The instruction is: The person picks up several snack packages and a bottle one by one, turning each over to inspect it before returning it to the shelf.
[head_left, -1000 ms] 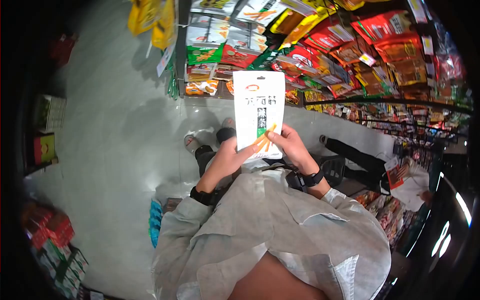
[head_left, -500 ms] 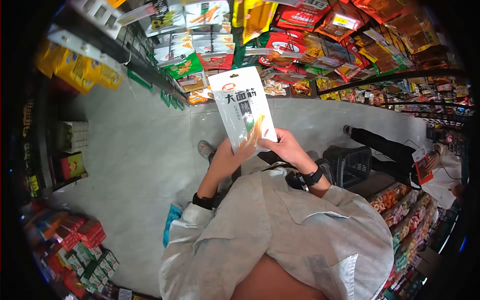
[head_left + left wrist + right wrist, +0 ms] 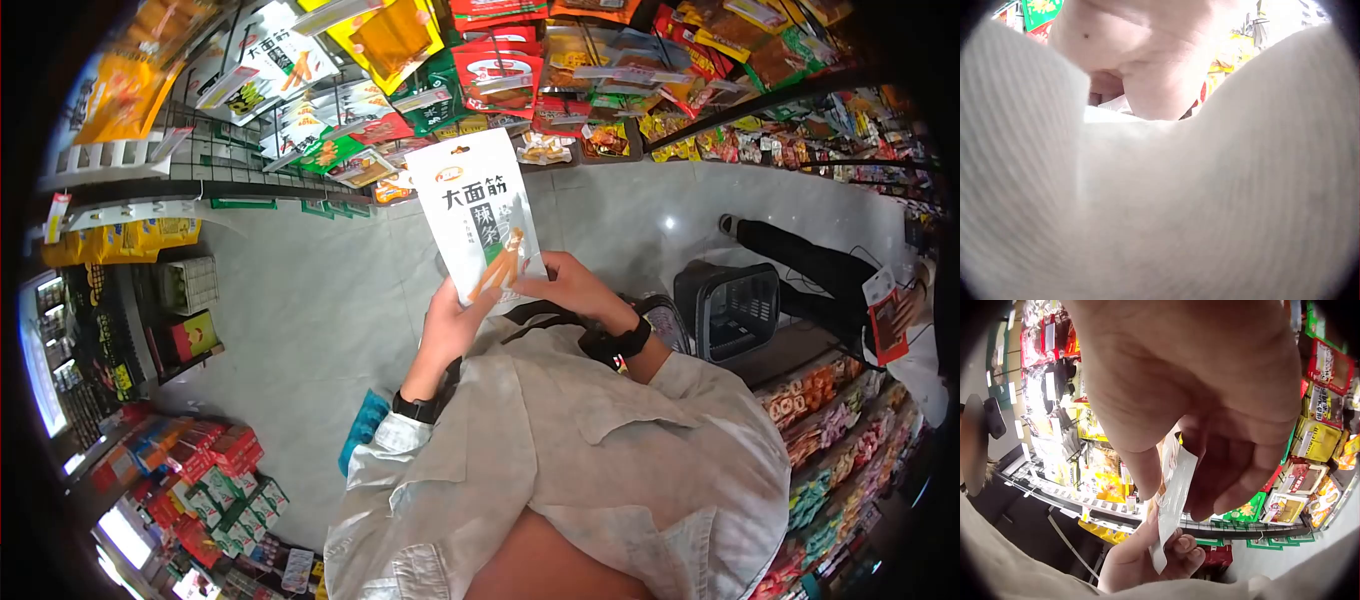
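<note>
Spicy gluten-strip packet (image 3: pixel 478 215), white, one: extends forward from both hands, long axis running away from the torso, top leaning left. Left hand (image 3: pixel 455 320): pinching lower left edge. Right hand (image 3: pixel 580 290): pinching lower right; equally near. Snack rack (image 3: pixel 250 191): beyond top edge. Grey floor (image 3: pixel 300 300): stretching left.

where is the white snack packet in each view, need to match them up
Head: the white snack packet is just above centre, its lower end held by the left hand and right hand.
Left wrist: not clearly identifiable; a pale sliver under the hand may be it.
Right wrist: just below centre, seen nearly edge-on.
Shared landmark: the left hand, at top centre in left wrist, bottom centre-left in right wrist.
</note>
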Tool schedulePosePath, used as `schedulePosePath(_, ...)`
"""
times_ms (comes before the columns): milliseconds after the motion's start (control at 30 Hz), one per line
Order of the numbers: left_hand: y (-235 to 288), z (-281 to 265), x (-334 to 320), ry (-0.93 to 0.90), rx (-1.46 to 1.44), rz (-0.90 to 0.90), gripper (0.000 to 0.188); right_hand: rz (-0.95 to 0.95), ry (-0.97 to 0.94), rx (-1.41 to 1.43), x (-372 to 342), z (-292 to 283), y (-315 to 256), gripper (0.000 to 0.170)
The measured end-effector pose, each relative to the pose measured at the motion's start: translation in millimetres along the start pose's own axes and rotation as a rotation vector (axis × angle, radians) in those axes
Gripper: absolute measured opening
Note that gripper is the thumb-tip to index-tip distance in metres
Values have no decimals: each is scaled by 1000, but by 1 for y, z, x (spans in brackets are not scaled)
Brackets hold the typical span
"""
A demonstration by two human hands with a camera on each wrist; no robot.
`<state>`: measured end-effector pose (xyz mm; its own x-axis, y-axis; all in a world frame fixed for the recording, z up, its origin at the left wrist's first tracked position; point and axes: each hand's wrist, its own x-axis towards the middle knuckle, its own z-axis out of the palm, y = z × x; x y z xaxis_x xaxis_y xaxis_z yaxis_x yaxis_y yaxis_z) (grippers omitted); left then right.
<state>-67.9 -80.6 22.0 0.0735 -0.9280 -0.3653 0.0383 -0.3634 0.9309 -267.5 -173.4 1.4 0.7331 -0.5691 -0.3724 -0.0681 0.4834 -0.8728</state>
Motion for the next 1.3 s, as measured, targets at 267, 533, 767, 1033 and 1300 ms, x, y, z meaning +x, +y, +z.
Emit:
schedulePosePath(267,14,28,14,-149,138,-20,38,-16,195,82,-18,-23,15,30)
schedulePosePath(533,22,31,19,-208,90,20,41,-34,143,-27,-23,-34,7,30)
schedulePosePath(767,24,-9,20,-108,59,-24,34,-49,26,-67,8,-2,-3,30)
schedulePosePath(1033,11,-138,13,67,74,41,33,1,-22,-259,107,96,-25,28)
schedulePosePath(1300,-5,-257,-8,104,-185,36,29,70,-215,-209,190,180,-37,27)
